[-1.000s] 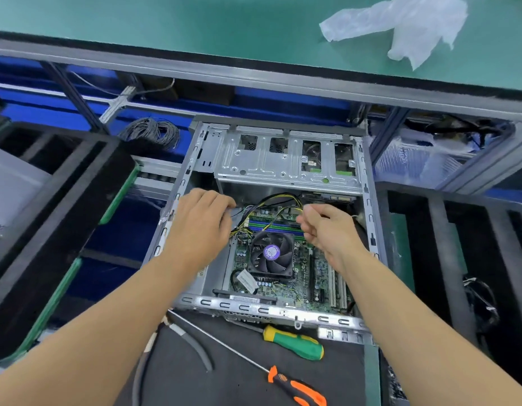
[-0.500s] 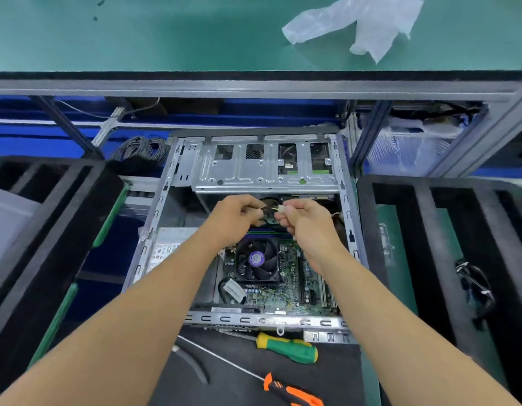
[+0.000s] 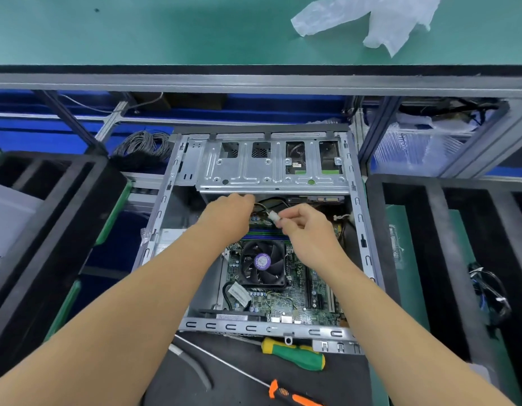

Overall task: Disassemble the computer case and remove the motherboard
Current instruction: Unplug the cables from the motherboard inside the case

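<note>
An open metal computer case lies in front of me, side panel off. Inside lies the green motherboard with a black CPU fan in its middle. My right hand pinches a small white cable connector above the board's far end. Black and yellow wires run from the connector toward my left hand, which reaches under the drive cage and appears to grip those wires; its fingertips are hidden.
A green-handled screwdriver and an orange-handled screwdriver lie on the black mat in front of the case. Black foam trays flank the case on both sides. A crumpled plastic bag lies on the green bench above.
Both hands moved from apart to together over the board's far end, then the right hand drew the white connector slightly right, away from the left hand.
</note>
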The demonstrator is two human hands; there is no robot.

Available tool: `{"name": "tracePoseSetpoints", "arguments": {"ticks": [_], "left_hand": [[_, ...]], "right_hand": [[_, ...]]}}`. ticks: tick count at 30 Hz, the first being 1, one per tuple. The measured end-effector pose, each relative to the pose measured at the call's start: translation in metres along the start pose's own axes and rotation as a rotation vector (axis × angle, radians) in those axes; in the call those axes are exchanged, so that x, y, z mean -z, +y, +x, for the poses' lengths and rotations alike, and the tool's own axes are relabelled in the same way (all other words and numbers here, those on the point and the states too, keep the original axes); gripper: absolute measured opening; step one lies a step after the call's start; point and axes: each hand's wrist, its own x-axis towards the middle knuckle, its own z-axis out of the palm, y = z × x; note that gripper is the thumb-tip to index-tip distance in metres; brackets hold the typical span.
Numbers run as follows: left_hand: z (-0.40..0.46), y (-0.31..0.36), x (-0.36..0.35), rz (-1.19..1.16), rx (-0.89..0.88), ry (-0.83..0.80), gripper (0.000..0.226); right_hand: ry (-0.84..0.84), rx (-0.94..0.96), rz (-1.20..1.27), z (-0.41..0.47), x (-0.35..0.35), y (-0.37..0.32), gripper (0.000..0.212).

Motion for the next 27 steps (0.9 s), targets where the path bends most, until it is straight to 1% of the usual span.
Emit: {"name": "tracePoseSetpoints", "arguments": {"ticks": [2, 5, 7, 9, 13, 16, 18, 19, 21, 24, 27], "left_hand": [[-0.001, 0.004, -0.001, 0.033, 0.056, 0.026, 0.019], [0.002, 0.005, -0.003, 0.022, 0.128, -0.013, 0.024], [0.005, 0.003, -0.006, -0.001, 0.175, -0.046, 0.026], [0.010, 0.004, -0.008, -0.009, 0.220, -0.104, 0.027], [0.029, 0.000, -0.008, -0.025, 0.310, -0.302, 0.032], [0.041, 0.000, -0.010, -0.062, 0.302, -0.341, 0.033], [0.043, 0.004, -0.015, -0.133, 0.308, -0.338, 0.033], [0.044, 0.006, -0.017, -0.212, 0.325, -0.322, 0.033], [0.044, 0.009, -0.018, -0.324, 0.328, -0.249, 0.035], [0.045, 0.007, -0.021, -0.334, 0.317, -0.197, 0.035], [0.048, 0.007, -0.024, -0.294, 0.314, -0.199, 0.032]], "right_hand": [[-0.049, 0.000, -0.053, 0.001, -0.001, 0.001, 0.011], [-0.109, 0.005, -0.145, 0.000, -0.002, 0.002, 0.020], [-0.108, 0.005, -0.183, 0.000, -0.002, 0.003, 0.024], [-0.093, -0.003, -0.193, -0.001, -0.001, 0.004, 0.023], [-0.075, 0.003, -0.216, -0.001, 0.000, 0.006, 0.017], [-0.063, 0.038, -0.247, -0.005, 0.001, 0.007, 0.017], [-0.052, 0.044, -0.259, -0.008, 0.003, 0.004, 0.018], [-0.051, 0.050, -0.274, -0.010, 0.005, 0.002, 0.019], [-0.061, 0.104, -0.362, -0.017, 0.011, -0.004, 0.021], [-0.043, 0.299, -0.603, -0.038, 0.028, -0.011, 0.020], [0.083, 0.490, -0.829, -0.060, 0.056, -0.010, 0.015]]}}
